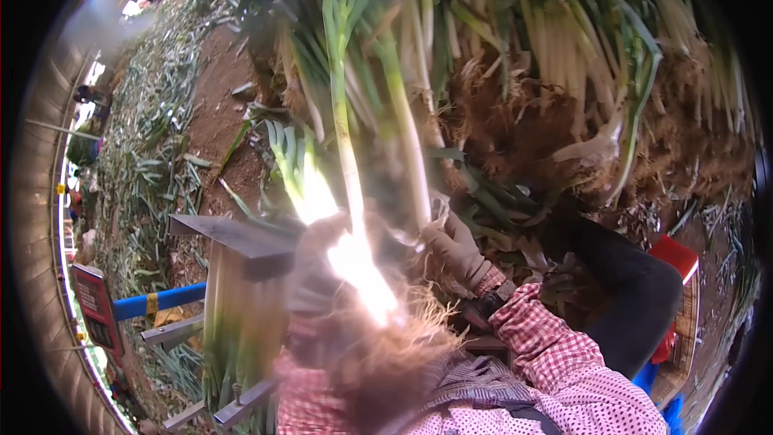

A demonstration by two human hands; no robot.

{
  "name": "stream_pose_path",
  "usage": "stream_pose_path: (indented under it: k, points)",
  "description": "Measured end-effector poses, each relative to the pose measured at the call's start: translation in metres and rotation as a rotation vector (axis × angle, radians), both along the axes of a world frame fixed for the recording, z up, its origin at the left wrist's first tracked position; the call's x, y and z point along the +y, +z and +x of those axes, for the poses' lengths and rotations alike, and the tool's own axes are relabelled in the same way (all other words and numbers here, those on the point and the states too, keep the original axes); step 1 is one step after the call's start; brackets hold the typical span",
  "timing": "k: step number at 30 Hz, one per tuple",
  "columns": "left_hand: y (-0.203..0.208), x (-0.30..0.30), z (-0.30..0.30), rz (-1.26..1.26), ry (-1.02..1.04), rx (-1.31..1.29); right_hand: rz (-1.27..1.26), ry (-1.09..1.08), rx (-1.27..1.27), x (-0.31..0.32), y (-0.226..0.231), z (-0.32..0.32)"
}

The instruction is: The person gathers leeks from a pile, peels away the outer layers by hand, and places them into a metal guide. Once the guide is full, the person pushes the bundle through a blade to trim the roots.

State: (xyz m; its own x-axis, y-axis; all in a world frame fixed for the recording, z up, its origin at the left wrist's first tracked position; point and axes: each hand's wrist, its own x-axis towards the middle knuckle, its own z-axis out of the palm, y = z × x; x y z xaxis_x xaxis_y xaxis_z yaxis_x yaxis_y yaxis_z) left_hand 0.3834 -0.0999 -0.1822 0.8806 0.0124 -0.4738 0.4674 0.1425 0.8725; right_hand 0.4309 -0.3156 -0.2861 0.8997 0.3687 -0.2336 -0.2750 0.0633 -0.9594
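My left hand [312, 262], in a greyish glove and smeared by glare, is closed around several long green onions [346, 141]. Their white lower stems glow in bright light, and a tangle of pale roots [403, 318] hangs toward my lap. My right hand [455, 251], also gloved, is closed at the lower white end of another green onion [409, 138], where loose pale skin [439, 208] shows by the fingers. The exact grip of the right fingertips is partly hidden. A dark watch [493, 300] sits on my right wrist, at the cuff of a red checked sleeve.
A big heap of green onions [564, 40] with soil-caked roots lies across the far side. At left stands a metal frame [233, 235] with more onions in it, beside a blue bar [165, 301] and a sign-like panel [97, 306]. Leaf scraps [153, 169] cover the ground.
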Motion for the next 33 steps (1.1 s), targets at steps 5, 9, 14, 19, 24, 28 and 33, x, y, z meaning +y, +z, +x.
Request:
stream_pose_path:
  k: [5,9,14,19,24,28,33]
  points:
    - [-0.016,-0.030,-0.002,-0.672,0.129,-0.161,0.937,0.091,0.772,-0.015,0.035,-0.030]
    - [-0.032,-0.054,-0.002,0.010,0.203,-0.400,1.033,0.205,0.713,-0.027,0.066,-0.068]
    - [-0.078,0.003,-0.014,-1.167,0.194,-0.070,-0.522,0.688,-0.695,-0.042,-0.035,-0.099]
    - [0.000,0.005,0.000,-0.909,-0.055,-0.085,-0.672,0.944,-0.363,-0.127,-0.044,-0.080]
    - [0.050,-0.030,-0.012,-1.214,0.236,0.120,-0.799,-0.181,-0.625,0.025,-0.023,0.087]
    - [0.046,-0.026,-0.010,-1.038,0.242,0.010,-1.062,-0.373,-0.793,0.058,-0.021,0.209]
    - [0.048,0.022,-0.013,-1.346,0.064,0.109,-0.948,-0.040,-0.720,0.049,0.015,0.194]
